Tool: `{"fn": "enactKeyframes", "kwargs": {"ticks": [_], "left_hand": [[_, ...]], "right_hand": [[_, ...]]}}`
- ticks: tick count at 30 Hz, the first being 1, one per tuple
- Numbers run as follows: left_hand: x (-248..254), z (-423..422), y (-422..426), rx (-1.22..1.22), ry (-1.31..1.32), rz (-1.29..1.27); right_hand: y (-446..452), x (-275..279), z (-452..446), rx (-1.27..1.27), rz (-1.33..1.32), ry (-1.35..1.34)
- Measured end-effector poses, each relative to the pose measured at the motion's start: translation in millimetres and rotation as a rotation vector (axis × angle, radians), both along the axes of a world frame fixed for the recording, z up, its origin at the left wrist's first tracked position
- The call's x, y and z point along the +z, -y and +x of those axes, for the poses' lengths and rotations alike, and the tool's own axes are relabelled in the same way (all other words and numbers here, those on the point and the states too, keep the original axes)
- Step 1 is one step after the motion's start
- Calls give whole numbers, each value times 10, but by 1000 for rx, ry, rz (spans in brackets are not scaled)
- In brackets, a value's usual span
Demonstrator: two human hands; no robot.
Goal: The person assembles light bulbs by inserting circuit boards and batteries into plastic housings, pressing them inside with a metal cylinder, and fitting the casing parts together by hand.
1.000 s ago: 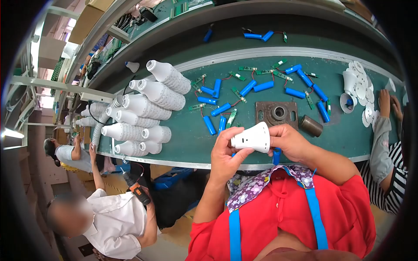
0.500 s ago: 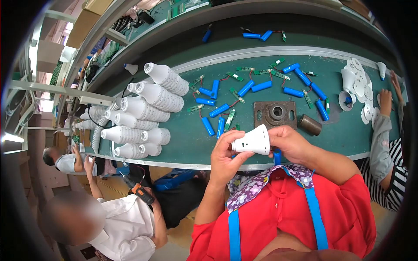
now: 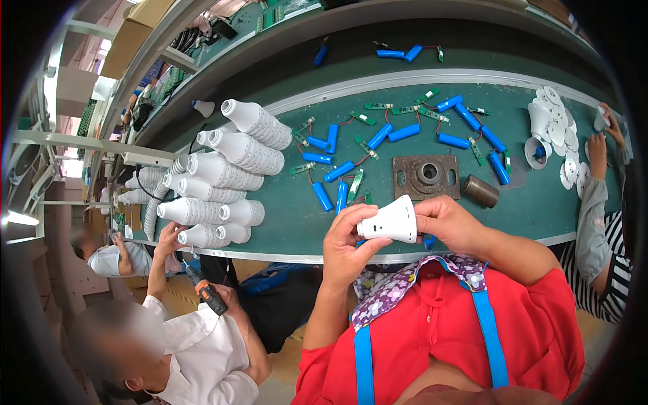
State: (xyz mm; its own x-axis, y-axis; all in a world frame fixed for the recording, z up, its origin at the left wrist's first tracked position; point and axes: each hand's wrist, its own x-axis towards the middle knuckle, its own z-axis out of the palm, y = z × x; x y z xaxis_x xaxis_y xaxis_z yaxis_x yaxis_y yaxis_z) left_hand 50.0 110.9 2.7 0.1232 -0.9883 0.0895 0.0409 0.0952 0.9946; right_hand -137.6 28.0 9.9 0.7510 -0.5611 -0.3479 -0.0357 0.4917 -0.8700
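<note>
My left hand (image 3: 347,244) is wrapped round the narrow end of a white cone-shaped housing (image 3: 395,221), held on its side above the table's front edge. At the housing's wide rim is my right hand (image 3: 449,225), its fingers bent against the opening. A blue cylinder (image 3: 428,241) shows partly below my right fingers; whether they hold it is hidden. Beyond my hands lie a brown metal block with a round collar (image 3: 427,174) and a metal cylinder (image 3: 480,192). Blue cells (image 3: 403,132) wired to green boards (image 3: 356,183) are scattered behind them.
Stacked white housings (image 3: 246,152) stand at the left. White discs (image 3: 557,125) and more housings (image 3: 538,154) lie at the right. A person in white (image 3: 202,351) holds a power drill (image 3: 210,295) at the left; a co-worker's hands (image 3: 599,152) are at the far right.
The blue cylinder below my right hand is less visible. The left person's free hand has moved to the stacked housings. At the far right, a co-worker's hand has taken hold of a white housing.
</note>
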Motion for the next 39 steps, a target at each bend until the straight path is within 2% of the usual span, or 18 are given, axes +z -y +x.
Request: {"fn": "enactKeyframes", "kwargs": {"ticks": [10, 25, 28, 31, 34, 37, 39], "left_hand": [[-16, -5, 0, -10, 21, -5], [6, -54, 44, -12, -30, 45], [13, -40, 37, -15, 0, 30], [-37, -15, 16, -20, 37, -11], [-44, -49, -3, -6, 119, -70], [-39, -44, 6, 35, 356, -101], [38, -73, -6, 72, 252, -40]], "right_hand": [[32, 75, 0, 38, -11, -49], [0, -52, -43, -17, 4, 30], [-6, -156, -79, 15, -42, 109], [18, -138, -107, 21, 43, 115], [-11, 69, -41, 13, -92, 92], [30, 28, 1, 18, -129, 28], [23, 50, 21, -16, -161, 35]]}}
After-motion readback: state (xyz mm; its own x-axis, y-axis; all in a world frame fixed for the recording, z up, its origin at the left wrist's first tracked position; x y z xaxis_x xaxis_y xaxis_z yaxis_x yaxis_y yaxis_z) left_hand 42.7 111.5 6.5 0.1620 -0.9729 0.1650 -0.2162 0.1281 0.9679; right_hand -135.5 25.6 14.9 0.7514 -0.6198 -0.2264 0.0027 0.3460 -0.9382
